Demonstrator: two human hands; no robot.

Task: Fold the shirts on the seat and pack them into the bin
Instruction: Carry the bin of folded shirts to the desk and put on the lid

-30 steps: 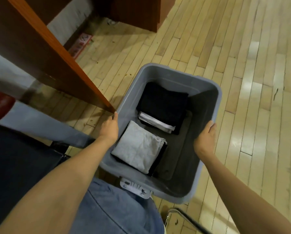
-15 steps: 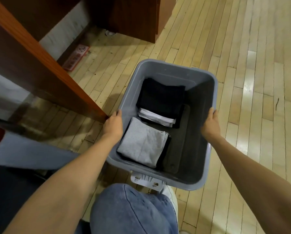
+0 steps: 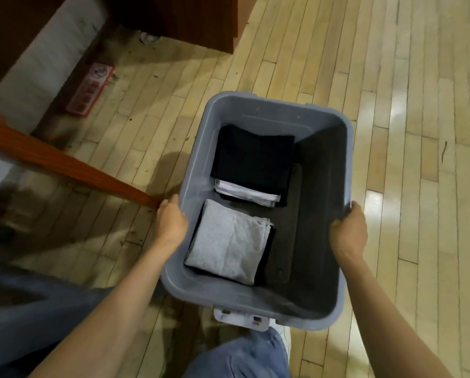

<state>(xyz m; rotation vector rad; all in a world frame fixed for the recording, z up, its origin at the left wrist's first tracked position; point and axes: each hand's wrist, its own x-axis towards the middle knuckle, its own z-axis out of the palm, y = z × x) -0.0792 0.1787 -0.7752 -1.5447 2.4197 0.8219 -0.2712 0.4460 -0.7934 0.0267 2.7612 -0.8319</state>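
I see left hand (image 3: 171, 223) and right hand (image 3: 349, 232) gripping opposite rims of the bin (image 3: 255, 105) (folded shirts (image 3: 228, 241) inside).

bin (image 3: 255, 298): left hand (image 3: 171, 222) on left rim, right hand (image 3: 349, 233) on right rim. inside, along left wall: near stack (image 3: 228, 241), far stack (image 3: 253, 162) behind it.

A grey bin (image 3: 255, 110) is seen, containing a light grey folded shirt (image 3: 228, 241), a black folded shirt (image 3: 253, 156) and a white folded shirt (image 3: 247, 192) beneath it. The floor (image 3: 392, 77) is laid in pale yellow-tan wooden strips, and blue denim trousers (image 3: 239, 358) are noted.
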